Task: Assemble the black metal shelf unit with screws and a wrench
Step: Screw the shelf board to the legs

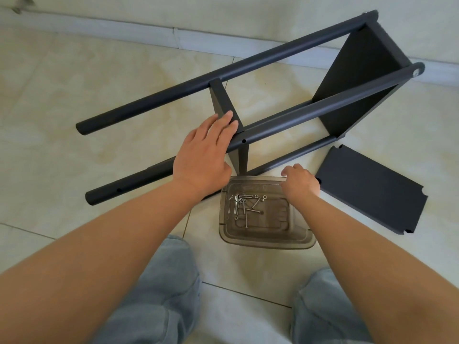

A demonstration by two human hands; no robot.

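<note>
The black shelf unit (248,63) lies on its side on the tiled floor, its tubular legs running from lower left to upper right. One shelf panel (360,78) is fixed at the far end. A middle panel (223,100) stands between the legs, and my left hand (206,152) rests flat on it and on the upper near leg beside a screw hole. My right hand (300,184) hovers over the far rim of a clear plastic tray (265,240) holding several screws (246,204) and nuts; its fingers are curled and their tips are hidden. A loose panel (372,192) lies at right.
A white skirting board (198,40) runs along the wall behind the unit. My knees in light blue jeans (159,294) fill the bottom of the view, either side of the tray. No wrench is visible.
</note>
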